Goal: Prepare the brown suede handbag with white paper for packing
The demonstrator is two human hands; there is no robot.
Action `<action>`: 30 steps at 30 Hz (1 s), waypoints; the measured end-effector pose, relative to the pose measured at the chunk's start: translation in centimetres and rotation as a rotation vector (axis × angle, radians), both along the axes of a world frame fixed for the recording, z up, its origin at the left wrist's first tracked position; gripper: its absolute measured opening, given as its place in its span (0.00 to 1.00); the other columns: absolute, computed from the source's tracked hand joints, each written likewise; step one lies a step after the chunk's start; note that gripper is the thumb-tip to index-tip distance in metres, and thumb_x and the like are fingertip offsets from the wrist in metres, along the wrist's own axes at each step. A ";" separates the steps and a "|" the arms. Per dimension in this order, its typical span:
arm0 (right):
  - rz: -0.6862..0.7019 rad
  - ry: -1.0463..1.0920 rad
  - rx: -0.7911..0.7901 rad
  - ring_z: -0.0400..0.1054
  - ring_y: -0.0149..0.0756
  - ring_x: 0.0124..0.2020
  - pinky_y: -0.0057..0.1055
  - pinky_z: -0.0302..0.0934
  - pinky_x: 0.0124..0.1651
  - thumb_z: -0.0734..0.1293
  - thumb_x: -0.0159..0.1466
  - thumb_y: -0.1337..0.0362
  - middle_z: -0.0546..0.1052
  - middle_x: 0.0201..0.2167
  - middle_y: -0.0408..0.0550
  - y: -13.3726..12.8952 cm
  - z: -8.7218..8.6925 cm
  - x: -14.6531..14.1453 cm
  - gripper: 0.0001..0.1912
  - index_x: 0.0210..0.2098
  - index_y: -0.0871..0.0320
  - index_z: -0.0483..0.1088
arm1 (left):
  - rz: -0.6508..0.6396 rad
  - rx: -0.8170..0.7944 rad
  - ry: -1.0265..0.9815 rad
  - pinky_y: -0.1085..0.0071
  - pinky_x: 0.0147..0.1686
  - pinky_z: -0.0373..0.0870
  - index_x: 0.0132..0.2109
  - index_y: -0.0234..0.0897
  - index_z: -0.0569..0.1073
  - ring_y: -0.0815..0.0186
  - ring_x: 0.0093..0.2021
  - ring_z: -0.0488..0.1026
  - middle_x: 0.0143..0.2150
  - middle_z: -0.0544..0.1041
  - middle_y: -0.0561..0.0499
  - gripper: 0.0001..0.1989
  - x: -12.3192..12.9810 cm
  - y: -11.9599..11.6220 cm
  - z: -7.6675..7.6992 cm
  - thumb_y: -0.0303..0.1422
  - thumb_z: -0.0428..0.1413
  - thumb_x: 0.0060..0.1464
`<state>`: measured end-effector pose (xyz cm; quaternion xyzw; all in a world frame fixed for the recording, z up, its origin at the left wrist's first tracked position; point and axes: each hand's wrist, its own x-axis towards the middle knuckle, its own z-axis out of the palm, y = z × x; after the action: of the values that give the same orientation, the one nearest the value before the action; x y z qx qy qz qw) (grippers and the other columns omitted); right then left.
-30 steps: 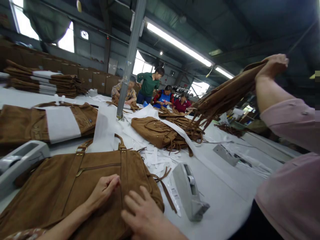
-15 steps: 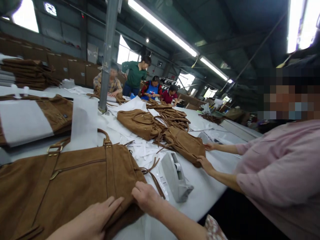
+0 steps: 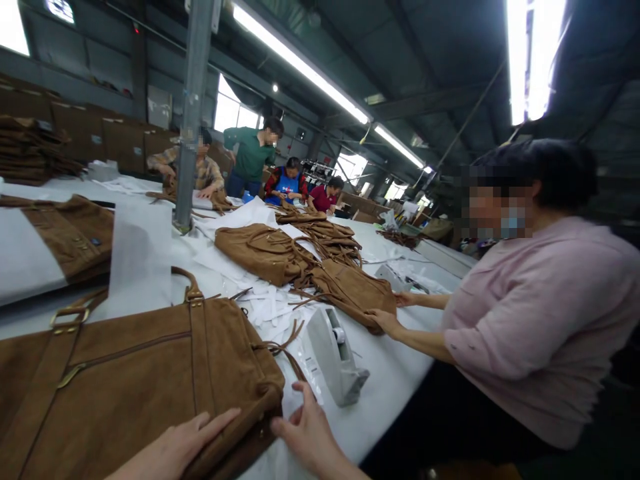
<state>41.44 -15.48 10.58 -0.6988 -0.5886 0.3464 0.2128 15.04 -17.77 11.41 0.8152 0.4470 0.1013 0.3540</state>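
Observation:
A large brown handbag [image 3: 140, 367] lies across the table in front of me, with a zip and strap handles on its upper side. Flat on its lower front edge rests my left hand [image 3: 187, 437], fingers stretched out. My right hand [image 3: 310, 427] is at the bag's right end, thumb and forefinger apart and the thumb touching or very near the corner. Thin brown cords [image 3: 287, 347] trail from that end. A sheet of white paper [image 3: 140, 250] stands up behind the bag by its handles.
A grey tape dispenser [image 3: 333, 367] stands right of the bag. Beyond it, a co-worker in pink [image 3: 540, 320] has both hands on another brown bag [image 3: 350, 290]. White paper scraps [image 3: 273, 303] litter the table. A metal post [image 3: 193, 120] rises at the far side; several people work behind.
My right hand has loosened from the bag's right corner, its thumb and forefinger now spread. My left hand stays on the bag's edge. The view has turned slightly right.

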 end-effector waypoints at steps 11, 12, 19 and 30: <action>-0.279 0.650 -0.184 0.67 0.31 0.20 0.22 0.54 0.18 0.75 0.36 0.67 0.76 0.27 0.42 -1.0 -2.2 -3.2 0.42 0.50 0.57 0.60 | 0.067 0.065 -0.193 0.59 0.60 0.63 0.62 0.45 0.61 0.52 0.61 0.64 0.61 0.68 0.49 0.37 -0.7 0.1 -1.6 0.30 0.54 0.41; -0.279 0.648 -0.182 0.68 0.32 0.22 0.21 0.54 0.18 0.75 0.37 0.66 0.76 0.28 0.43 -1.0 -1.9 -3.5 0.38 0.47 0.58 0.62 | 0.069 0.115 -0.203 0.60 0.59 0.65 0.62 0.46 0.61 0.51 0.61 0.64 0.61 0.68 0.49 0.36 -1.0 0.1 -1.8 0.30 0.53 0.42; -0.150 0.584 0.059 0.73 0.43 0.36 0.33 0.68 0.36 0.72 0.43 0.66 0.78 0.32 0.47 -1.8 -3.5 -3.8 0.19 0.36 0.60 0.70 | -0.120 0.443 -0.028 0.60 0.53 0.71 0.68 0.56 0.41 0.53 0.56 0.70 0.64 0.65 0.48 0.41 0.4 -1.2 -4.0 0.22 0.46 0.52; 1.113 -0.612 0.605 0.54 0.45 0.64 0.50 0.48 0.64 0.66 0.63 0.61 0.64 0.62 0.46 0.3 7.0 1.3 0.28 0.60 0.45 0.57 | -0.220 0.358 0.077 0.35 0.60 0.52 0.66 0.58 0.40 0.39 0.65 0.53 0.68 0.53 0.48 0.37 3.8 0.8 -12.7 0.30 0.50 0.58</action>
<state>42.72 -15.15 17.58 -0.2698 -0.9627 0.0130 0.0138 18.81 -16.96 -1.33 0.9123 0.3432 0.1083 0.1952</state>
